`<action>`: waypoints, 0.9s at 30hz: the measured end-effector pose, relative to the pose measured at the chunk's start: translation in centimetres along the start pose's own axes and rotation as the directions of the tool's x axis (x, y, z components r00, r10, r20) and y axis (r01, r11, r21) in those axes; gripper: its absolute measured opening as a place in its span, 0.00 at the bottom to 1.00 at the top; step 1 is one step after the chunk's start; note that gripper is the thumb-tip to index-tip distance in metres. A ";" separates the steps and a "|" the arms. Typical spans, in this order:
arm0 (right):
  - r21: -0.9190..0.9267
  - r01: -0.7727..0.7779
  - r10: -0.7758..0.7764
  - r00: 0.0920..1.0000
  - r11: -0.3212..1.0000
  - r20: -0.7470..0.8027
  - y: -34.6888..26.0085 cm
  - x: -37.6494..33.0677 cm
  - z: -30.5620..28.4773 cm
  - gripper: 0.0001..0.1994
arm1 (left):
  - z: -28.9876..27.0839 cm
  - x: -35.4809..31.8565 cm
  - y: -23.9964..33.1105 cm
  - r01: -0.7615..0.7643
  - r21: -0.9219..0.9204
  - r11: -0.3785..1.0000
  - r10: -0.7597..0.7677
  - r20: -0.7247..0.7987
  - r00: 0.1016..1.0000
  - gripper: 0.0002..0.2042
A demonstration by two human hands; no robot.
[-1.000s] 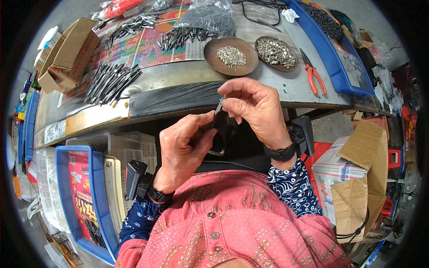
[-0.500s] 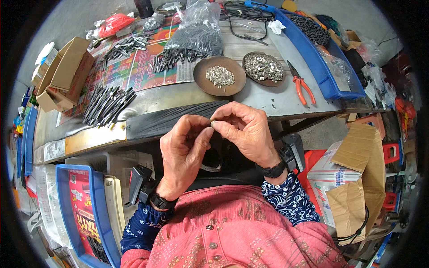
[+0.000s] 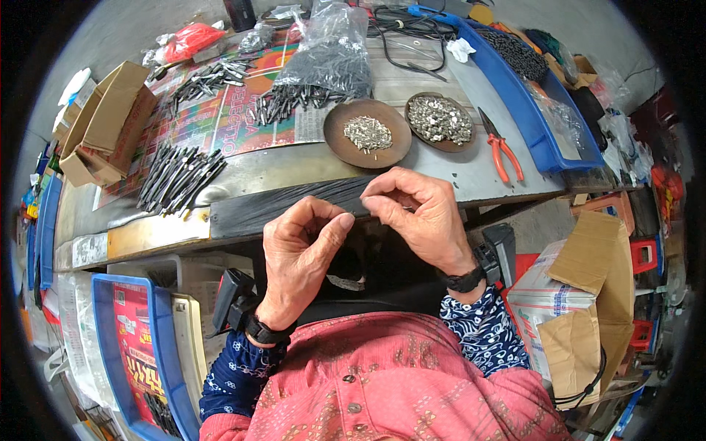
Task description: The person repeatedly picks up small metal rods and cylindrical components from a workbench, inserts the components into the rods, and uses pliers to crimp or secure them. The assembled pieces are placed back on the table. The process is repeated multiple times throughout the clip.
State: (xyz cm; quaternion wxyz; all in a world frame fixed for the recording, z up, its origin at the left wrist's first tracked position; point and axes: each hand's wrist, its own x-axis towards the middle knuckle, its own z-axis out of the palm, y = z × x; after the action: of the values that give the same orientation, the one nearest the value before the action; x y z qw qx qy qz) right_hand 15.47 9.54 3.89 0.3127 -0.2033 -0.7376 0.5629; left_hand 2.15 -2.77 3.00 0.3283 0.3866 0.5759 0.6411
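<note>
My left hand (image 3: 303, 246) is in front of the bench edge, thumb and forefinger pinched on something too small to make out. Close beside it, a narrow gap away, my right hand (image 3: 419, 220) also has its thumb and forefinger together; whatever they hold is hidden. Just beyond the hands sits a round brown dish (image 3: 338, 147) with a heap of small silvery pins (image 3: 368, 134). To its right, a second dark dish (image 3: 450, 147) bears small silvery metal pieces (image 3: 440, 120). Red-handled pliers (image 3: 501, 151) lie right of the dishes.
On the bench lie a row of thin black pieces (image 3: 180, 178), more loose black pieces (image 3: 213, 77) and a clear bag of them (image 3: 323, 66). A blue tray (image 3: 540, 136) stands right, a cardboard box (image 3: 110, 121) left. Below are a blue crate (image 3: 110, 353) and an opened carton (image 3: 588, 294).
My hands have parted slightly: their fingertips met before and now stand apart. The right hand has shifted to the right, while the left stays nearly in place.
</note>
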 end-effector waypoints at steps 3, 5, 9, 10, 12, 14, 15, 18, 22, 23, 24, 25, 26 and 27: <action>-0.131 0.130 -0.135 0.990 0.983 -0.028 -0.4 1.6 0.0 0.04 | -0.6 0.0 0.1 -0.021 -0.001 1.000 0.021 -0.019 1.000 0.06; -0.257 0.226 -0.238 0.971 0.940 -0.015 -0.6 3.1 0.0 0.05 | -1.1 0.1 0.1 -0.032 0.006 0.999 0.032 -0.031 0.999 0.06; -0.480 0.338 -0.326 0.939 0.809 0.111 -0.9 6.8 0.3 0.05 | -2.1 0.1 0.1 -0.050 0.022 0.999 0.051 -0.075 0.996 0.06; -0.535 0.385 -0.369 0.918 0.752 0.143 -0.9 7.8 0.6 0.06 | -2.4 0.1 0.0 -0.056 0.023 0.998 0.058 -0.089 0.994 0.05; -0.601 0.422 -0.406 0.898 0.679 0.172 -0.5 9.7 1.3 0.07 | -3.0 0.0 0.0 -0.050 -0.001 0.999 0.049 -0.126 0.991 0.05; -0.659 0.457 -0.421 0.878 0.597 0.227 0.1 12.0 2.0 0.07 | -3.6 0.0 0.0 -0.058 -0.006 0.998 0.056 -0.147 0.988 0.05; -0.684 0.452 -0.400 0.882 0.572 0.249 0.4 12.8 2.1 0.08 | -3.9 0.0 -0.1 -0.067 0.001 0.998 0.066 -0.150 0.986 0.05; -0.737 0.449 -0.366 0.885 0.505 0.289 1.6 15.4 2.8 0.09 | -4.3 0.0 -0.4 -0.095 -0.030 0.995 0.089 -0.148 0.985 0.04; -0.813 0.425 -0.351 0.889 0.398 0.293 3.3 18.1 3.6 0.10 | -4.4 0.0 -0.8 -0.096 -0.053 0.994 0.087 -0.150 0.985 0.05; -0.826 0.414 -0.350 0.892 0.382 0.286 3.7 18.6 3.8 0.10 | -4.5 0.0 -0.9 -0.105 -0.035 0.994 0.098 -0.151 0.984 0.05; -0.838 0.404 -0.350 0.895 0.366 0.278 4.1 19.0 4.0 0.11 | -4.5 0.0 -0.9 -0.115 -0.016 0.993 0.111 -0.153 0.982 0.05; -0.852 0.379 -0.333 0.906 0.362 0.262 4.5 19.3 4.1 0.12 | -4.6 0.0 -1.0 -0.111 -0.026 0.993 0.106 -0.153 0.983 0.05; -0.850 0.393 -0.358 0.895 0.351 0.265 4.8 19.5 4.2 0.12 | -4.7 0.0 -1.0 -0.108 0.013 0.994 0.108 -0.147 0.983 0.05; -0.846 0.404 -0.387 0.884 0.347 0.263 5.1 19.6 4.2 0.12 | -4.7 0.0 -1.0 -0.117 0.012 0.993 0.118 -0.145 0.982 0.05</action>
State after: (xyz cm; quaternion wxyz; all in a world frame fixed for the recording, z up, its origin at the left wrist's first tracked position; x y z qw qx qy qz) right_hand -1.84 20.84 2.82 0.2812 -0.1465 -0.9484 0.0061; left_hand -2.02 -4.94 1.83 0.2464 0.3726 0.5756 0.6850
